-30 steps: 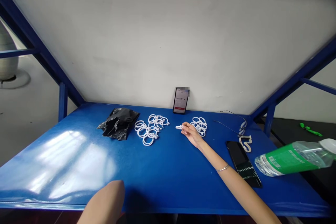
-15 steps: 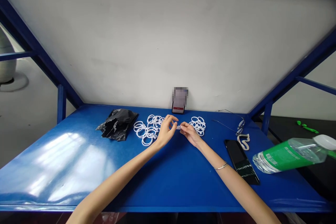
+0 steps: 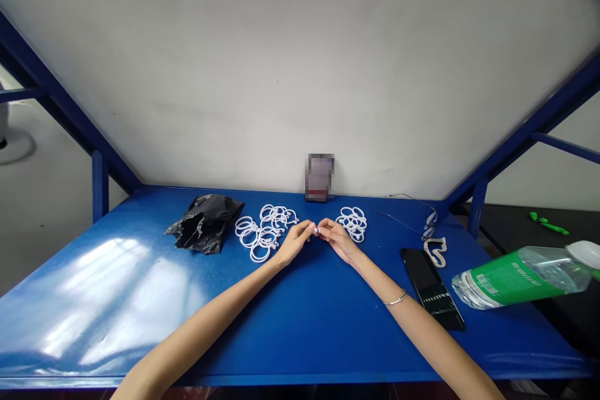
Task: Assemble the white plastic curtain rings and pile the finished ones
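left hand [image 3: 294,243] just closed in to meet the right hand [image 3: 341,242], fingertips of both pinched narrow on a small white piece [image 3: 316,231] in front of the propped phone [image 3: 319,178], so it's apparently a two-handed hold now, white rings [image 3: 266,235] off to either side of that phone

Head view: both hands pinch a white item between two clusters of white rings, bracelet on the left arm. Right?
No, the bracelet is on the right arm, per the head view; left hand and right hand do pinch the white item.
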Demonstrator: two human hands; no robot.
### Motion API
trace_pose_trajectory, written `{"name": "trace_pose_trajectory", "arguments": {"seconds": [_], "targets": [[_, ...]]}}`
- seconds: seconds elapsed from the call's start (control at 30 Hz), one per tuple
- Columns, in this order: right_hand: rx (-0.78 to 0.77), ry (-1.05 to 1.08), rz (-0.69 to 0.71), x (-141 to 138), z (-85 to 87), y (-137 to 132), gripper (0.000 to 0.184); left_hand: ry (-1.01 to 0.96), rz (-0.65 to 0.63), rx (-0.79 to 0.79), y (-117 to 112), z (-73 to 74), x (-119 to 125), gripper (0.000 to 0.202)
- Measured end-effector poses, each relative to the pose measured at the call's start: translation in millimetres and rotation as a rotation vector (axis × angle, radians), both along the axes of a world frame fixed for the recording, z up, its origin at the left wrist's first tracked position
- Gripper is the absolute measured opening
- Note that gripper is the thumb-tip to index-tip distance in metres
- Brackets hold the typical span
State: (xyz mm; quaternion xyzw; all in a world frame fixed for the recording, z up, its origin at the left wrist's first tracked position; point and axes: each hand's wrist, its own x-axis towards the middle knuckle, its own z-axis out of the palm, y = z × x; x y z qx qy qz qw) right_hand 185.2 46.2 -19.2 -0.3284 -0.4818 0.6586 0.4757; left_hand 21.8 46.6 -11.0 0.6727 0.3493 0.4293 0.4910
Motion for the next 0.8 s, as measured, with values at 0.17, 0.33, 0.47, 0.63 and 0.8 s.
{"name": "trace_pose_trajectory", "arguments": {"seconds": [0.17,0.33,0.47,0.63,0.8], "targets": [[0.003,-0.004,0.002,-1,-0.5,-2,0.026,-0.052,-0.179,-0.071,4,-2.1,-4,0.053],[0.023,-0.023,0.013,-2,0.6,-3,0.027,-0.048,-0.207,-0.083,7,-7.8,-6,0.054],[0.040,-0.044,0.037,-1,0.5,-4,0.028,-0.031,-0.201,-0.137,10,-12.0,-8,0.051],[0.077,-0.119,0.011,-1,-1.1,-4,0.027,-0.049,-0.186,-0.181,12,-14.4,-10,0.050],[0.090,-0.180,0.016,0,-2.7,-4,0.029,-0.004,-0.167,-0.217,11,-14.1,-11,0.054]]}}
